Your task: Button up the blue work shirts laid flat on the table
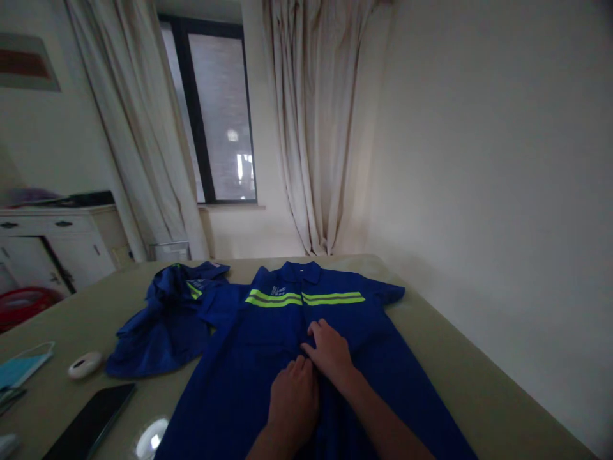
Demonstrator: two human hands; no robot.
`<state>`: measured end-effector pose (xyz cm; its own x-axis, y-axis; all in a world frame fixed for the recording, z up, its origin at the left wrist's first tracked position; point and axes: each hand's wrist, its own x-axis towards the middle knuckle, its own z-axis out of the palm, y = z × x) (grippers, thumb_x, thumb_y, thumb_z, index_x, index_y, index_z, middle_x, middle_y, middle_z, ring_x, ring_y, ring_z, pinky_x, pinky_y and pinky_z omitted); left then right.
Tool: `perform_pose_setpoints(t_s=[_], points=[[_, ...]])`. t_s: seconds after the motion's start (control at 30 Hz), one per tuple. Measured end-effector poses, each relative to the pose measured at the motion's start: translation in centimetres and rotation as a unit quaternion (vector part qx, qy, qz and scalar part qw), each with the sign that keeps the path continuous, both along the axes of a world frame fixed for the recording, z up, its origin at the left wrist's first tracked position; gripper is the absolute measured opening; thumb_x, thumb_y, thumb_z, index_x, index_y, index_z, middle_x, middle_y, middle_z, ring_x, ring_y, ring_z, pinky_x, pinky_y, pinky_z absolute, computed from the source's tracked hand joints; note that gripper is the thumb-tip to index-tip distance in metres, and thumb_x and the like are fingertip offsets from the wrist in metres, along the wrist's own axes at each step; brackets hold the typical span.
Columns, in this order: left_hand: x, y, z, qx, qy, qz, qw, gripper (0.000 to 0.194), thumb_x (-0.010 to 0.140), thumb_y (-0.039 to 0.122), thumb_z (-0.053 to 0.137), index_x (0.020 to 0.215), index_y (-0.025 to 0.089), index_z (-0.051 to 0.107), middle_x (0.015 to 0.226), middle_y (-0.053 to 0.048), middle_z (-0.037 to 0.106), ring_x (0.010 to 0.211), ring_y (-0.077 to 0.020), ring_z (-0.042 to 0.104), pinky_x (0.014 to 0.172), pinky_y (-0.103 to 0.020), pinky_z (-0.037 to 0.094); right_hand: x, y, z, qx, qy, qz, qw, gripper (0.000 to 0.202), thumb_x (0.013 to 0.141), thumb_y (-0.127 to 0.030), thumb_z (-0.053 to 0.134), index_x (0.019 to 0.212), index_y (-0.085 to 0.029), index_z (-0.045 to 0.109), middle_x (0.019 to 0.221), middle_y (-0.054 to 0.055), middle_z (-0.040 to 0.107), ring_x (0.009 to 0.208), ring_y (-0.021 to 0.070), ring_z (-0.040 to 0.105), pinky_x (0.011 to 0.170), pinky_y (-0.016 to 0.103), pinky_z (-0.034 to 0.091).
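Note:
A blue short-sleeved work shirt (373, 335) lies spread face up on the table, its collar at the far end and two yellow-green reflective bands across the chest. My left hand (293, 393) is closed at the shirt's front opening, fingers bent and pressed together on the cloth. Just ahead and to the right, my right hand (331, 350) is also closed on the front edge, thumb and fingers curled near the middle seam. The fingertips of both hands are partly hidden, and any button between them cannot be made out.
A crumpled second blue garment (163, 332) touches the shirt's left sleeve area. On the table's left lie a phone (90, 418), a white oval object (85, 365) and a blue face mask (23, 369). A wall (502, 223) runs along the table's right edge.

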<state>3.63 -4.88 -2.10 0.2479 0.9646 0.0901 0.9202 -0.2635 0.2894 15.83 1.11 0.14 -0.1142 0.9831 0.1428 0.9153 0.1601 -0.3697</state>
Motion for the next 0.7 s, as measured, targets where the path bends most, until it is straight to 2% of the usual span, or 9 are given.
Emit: perform_pose_setpoints(t_s=[0.07,0.13,0.2,0.27,0.37,0.47,0.57,0.7], points=[[-0.3,0.5,0.8,-0.037,-0.013,0.016,0.999,0.033,0.101,0.020,0.033,0.110,0.022,0.065,0.106,-0.007,0.073,0.097,-0.0251,0.070,0.078,-0.036,0.046,-0.2,0.1,-0.9,0.011,0.031,0.008,0.999,0.015,0.092,-0.035,0.062,0.103,-0.026,0.067,0.109,0.003,0.067,0.099,0.0208,0.068,0.071,0.027,0.045],[-0.4,1.8,1.6,-0.065,-0.031,0.063,0.995,0.031,0.103,0.024,0.032,0.113,0.023,0.061,0.104,-0.007,0.075,0.092,-0.0253,0.072,0.072,-0.035,0.046,0.1,0.2,-1.6,0.016,0.060,0.023,0.998,0.016,0.096,-0.033,0.056,0.101,-0.026,0.069,0.107,0.002,0.067,0.097,0.0190,0.067,0.074,0.026,0.045],[-0.1,3.6,2.1,-0.064,-0.051,0.118,0.990,0.027,0.103,0.025,0.034,0.115,0.022,0.058,0.109,-0.007,0.073,0.094,-0.0250,0.072,0.070,-0.034,0.045,0.8,0.5,-2.0,0.010,0.095,0.046,0.994,0.021,0.098,-0.031,0.052,0.097,-0.025,0.072,0.104,0.002,0.068,0.096,0.0176,0.067,0.079,0.026,0.045],[0.4,5.3,2.2,-0.036,-0.061,0.144,0.987,0.024,0.103,0.027,0.037,0.110,0.022,0.060,0.114,-0.008,0.070,0.101,-0.0240,0.069,0.073,-0.032,0.044,1.6,1.0,-2.2,0.000,0.132,0.069,0.989,0.026,0.099,-0.027,0.049,0.094,-0.024,0.075,0.101,0.003,0.069,0.095,0.0165,0.068,0.083,0.025,0.046],[1.1,7.0,1.4,0.005,-0.054,0.139,0.989,0.028,0.104,0.031,0.038,0.102,0.021,0.064,0.110,-0.007,0.069,0.104,-0.0227,0.066,0.080,-0.031,0.044,2.5,1.5,-2.3,-0.007,0.164,0.091,0.982,0.023,0.093,-0.020,0.054,0.096,-0.025,0.077,0.102,0.003,0.069,0.098,0.0163,0.067,0.087,0.023,0.046],[0.9,7.5,0.3,0.014,-0.074,0.115,0.991,0.031,0.105,0.030,0.037,0.097,0.022,0.066,0.103,-0.005,0.070,0.101,-0.0205,0.065,0.083,-0.030,0.042,2.5,1.5,-2.3,0.000,0.165,0.092,0.982,0.020,0.087,-0.020,0.061,0.097,-0.026,0.077,0.102,0.002,0.070,0.098,0.0172,0.068,0.087,0.023,0.046],[0.3,7.4,-0.3,0.013,-0.101,0.102,0.990,0.027,0.105,0.029,0.039,0.097,0.022,0.064,0.100,-0.003,0.070,0.097,-0.0190,0.065,0.082,-0.029,0.040,2.0,1.2,-2.3,0.013,0.127,0.074,0.989,0.015,0.090,-0.027,0.061,0.094,-0.025,0.076,0.101,0.002,0.069,0.093,0.0175,0.068,0.082,0.024,0.046],[0.1,7.4,-0.3,0.007,-0.133,0.113,0.985,0.026,0.104,0.030,0.040,0.098,0.022,0.064,0.100,-0.003,0.071,0.096,-0.0203,0.065,0.079,-0.030,0.039,1.4,0.7,-2.4,0.043,0.077,0.063,0.994,0.021,0.098,-0.027,0.052,0.093,-0.024,0.072,0.102,0.002,0.068,0.088,0.0157,0.068,0.076,0.023,0.045]])
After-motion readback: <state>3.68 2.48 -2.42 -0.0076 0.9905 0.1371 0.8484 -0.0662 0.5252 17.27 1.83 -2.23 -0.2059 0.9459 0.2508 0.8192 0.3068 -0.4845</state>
